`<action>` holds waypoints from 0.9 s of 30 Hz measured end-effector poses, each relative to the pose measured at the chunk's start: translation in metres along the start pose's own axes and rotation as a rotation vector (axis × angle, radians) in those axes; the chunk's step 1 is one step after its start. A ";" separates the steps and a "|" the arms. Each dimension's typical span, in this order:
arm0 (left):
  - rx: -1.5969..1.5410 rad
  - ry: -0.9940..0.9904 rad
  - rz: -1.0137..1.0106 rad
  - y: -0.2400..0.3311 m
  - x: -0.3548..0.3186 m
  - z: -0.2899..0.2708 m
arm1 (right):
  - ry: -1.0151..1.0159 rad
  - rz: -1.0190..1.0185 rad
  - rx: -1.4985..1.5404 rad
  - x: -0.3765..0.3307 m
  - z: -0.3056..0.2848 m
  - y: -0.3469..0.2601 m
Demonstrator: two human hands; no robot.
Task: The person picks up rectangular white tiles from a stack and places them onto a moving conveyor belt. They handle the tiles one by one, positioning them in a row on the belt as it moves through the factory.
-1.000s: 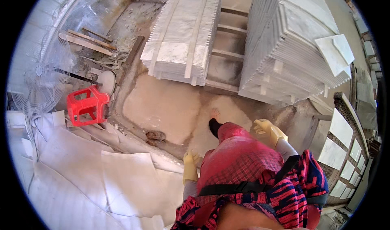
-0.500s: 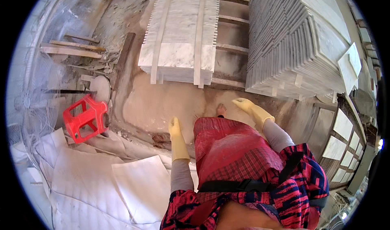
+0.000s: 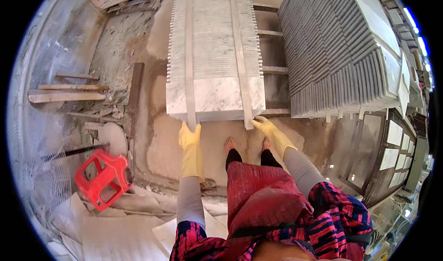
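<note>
slab stacks point(image 3: 214, 53): 2 | red stools point(image 3: 102, 177): 1 | yellow gloves point(image 3: 190, 145): 2 | bare feet point(image 3: 229, 144): 2

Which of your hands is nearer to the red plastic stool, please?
Left. The left hand is at the marble stack's front edge, on the side of the stool; the right hand is farther across.

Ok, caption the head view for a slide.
Left hand and right hand, both yellow-gloved, reach the near edge of a stack of white marble tiles; red plastic stool lies tipped.

The person is wearing long yellow rubber gloves on the left hand point(image 3: 189, 136) and right hand point(image 3: 264, 124), grey undersleeves, a pink-and-navy patterned top, a red skirt and black leggings, going barefoot.
</note>
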State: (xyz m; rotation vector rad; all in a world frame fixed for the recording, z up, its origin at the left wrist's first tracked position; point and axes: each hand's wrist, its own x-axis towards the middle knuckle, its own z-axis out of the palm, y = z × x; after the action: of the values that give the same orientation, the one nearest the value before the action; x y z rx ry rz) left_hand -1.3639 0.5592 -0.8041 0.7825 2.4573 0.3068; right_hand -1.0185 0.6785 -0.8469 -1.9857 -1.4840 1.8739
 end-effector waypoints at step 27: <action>-0.812 -1.231 0.129 0.115 -0.153 -0.115 | -0.254 0.056 0.398 -0.245 0.008 -0.146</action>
State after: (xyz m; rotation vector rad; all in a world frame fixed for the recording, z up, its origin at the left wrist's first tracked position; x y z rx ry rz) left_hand -1.2693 0.5560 -0.6017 0.4964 0.9889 0.5859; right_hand -1.0662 0.5986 -0.5769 -1.6741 -0.9938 2.2953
